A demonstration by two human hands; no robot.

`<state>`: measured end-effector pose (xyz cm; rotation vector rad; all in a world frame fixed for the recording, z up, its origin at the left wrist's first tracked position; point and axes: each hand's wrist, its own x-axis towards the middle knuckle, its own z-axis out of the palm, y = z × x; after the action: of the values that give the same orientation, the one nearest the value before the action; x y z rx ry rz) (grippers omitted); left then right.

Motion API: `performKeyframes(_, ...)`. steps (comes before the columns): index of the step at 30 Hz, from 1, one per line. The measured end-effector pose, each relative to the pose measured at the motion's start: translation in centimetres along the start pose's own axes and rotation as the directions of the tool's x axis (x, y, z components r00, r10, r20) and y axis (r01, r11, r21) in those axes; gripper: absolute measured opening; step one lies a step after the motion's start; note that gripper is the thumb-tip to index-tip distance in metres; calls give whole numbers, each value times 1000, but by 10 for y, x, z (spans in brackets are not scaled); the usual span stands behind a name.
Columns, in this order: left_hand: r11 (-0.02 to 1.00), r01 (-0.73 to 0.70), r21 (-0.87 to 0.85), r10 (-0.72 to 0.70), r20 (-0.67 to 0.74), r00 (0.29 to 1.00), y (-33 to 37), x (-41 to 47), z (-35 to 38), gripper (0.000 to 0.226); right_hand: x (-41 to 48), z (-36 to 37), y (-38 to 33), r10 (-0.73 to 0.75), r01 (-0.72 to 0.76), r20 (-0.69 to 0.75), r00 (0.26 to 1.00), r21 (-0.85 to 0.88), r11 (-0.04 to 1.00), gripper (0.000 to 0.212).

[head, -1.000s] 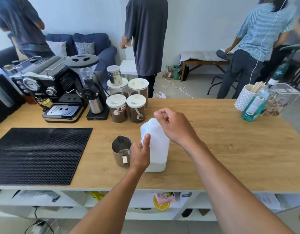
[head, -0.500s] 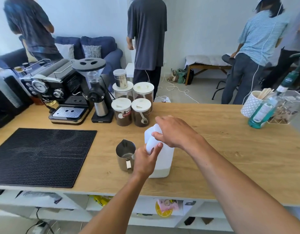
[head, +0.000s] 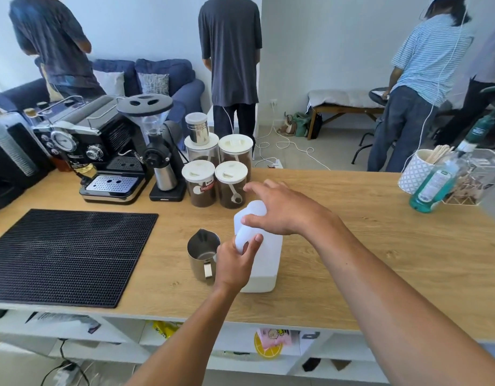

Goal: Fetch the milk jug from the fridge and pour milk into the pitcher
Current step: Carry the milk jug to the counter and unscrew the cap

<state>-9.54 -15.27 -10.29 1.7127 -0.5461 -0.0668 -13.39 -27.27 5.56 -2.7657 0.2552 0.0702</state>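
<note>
**Milk jug** (head: 264, 263): white and translucent, upright on the wooden counter (head: 380, 246), toward its near edge, with a denser white band along the base.

**Pitcher** (head: 199, 261): steel, upright just beside the jug on the person's left. Its spout points away from the person and its handle toward them.

**Left hand** (head: 233, 264): fingers (head: 252, 245) curled round the jug's handle, gripping it.

**Right hand** (head: 282, 211): laid over the jug's top with the thumb against the jug's shoulder. The other fingers (head: 257, 188) stretch forward, slightly spread. The cap is hidden under the palm, so I cannot tell whether it is held.

**Surroundings:** a black ribbed mat (head: 65, 254) lies on the counter left of the pitcher. Behind it stand an espresso machine (head: 96, 151) and a grinder (head: 157, 151). Four lidded jars (head: 200, 188) of brown grounds stand just behind the jug. Three people stand beyond the counter with their backs turned.
</note>
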Motion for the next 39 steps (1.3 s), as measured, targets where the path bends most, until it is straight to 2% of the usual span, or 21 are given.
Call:
performKeyframes(2, 1000, 0, 9, 0, -6, 1000, 0, 0, 1, 51, 2, 1, 1, 4, -8, -53, 999, -89, 996, 49)
performKeyframes(4, 1000, 3, 6, -3, -5, 1000, -1, 0, 1, 52, 3, 2, 3, -39, 35, -47, 998, -88, 996, 41)
performKeyframes(7, 1000, 3, 13, -3, 1, 1000, -2, 0, 1, 54, -2, -3, 12, -91, 94, -46, 995, 76, 993, 36)
performKeyframes(9, 1000, 14, 20, -14, 1, 1000, -5, 0, 1, 56, -7, -4, 25, -69, 96, -141, 988, 194, 976, 34)
performKeyframes(11, 1000, 30, 11, -30, 3, 1000, -7, 2, 2, 61, -12, 5, 46, 7, 75, -259, 966, 303, 950, 36)
performKeyframes(13, 999, 38, 11, -38, -11, 999, -8, 3, 2, 68, -18, 27, 71, 121, 8, -311, 943, 385, 923, 38)
performKeyframes(16, 999, 41, 29, -40, -27, 999, -5, 4, 1, 62, -29, 81, 105, 314, -188, -244, 918, 428, 884, 38)
performKeyframes(19, 997, 67, 24, -66, -33, 997, -5, 4, 2, 61, -47, 138, 124, 411, -309, -154, 898, 443, 842, 38)
performKeyframes(23, 996, 91, 7, -90, -81, 993, -6, 3, 7, 59, -69, 190, 135, 366, -308, -120, 923, 342, 888, 21)
performKeyframes(29, 993, 119, -8, -120, -105, 987, -7, 2, 10, 59, -77, 214, 137, 412, -367, -177, 894, 241, 898, 6)
performKeyframes(33, 993, 116, -27, -118, -133, 984, -7, 0, 13, 59, -75, 223, 143, 379, -366, -144, 914, 109, 924, 12)
performKeyframes(36, 993, 119, -22, -121, -136, 983, -7, 0, 13, 66, -72, 225, 144, 375, -357, -93, 923, 163, 920, 21)
performKeyframes(39, 993, 115, -12, -116, -123, 986, -7, 0, 11, 61, -67, 214, 132, 349, -308, -150, 925, 242, 920, 23)
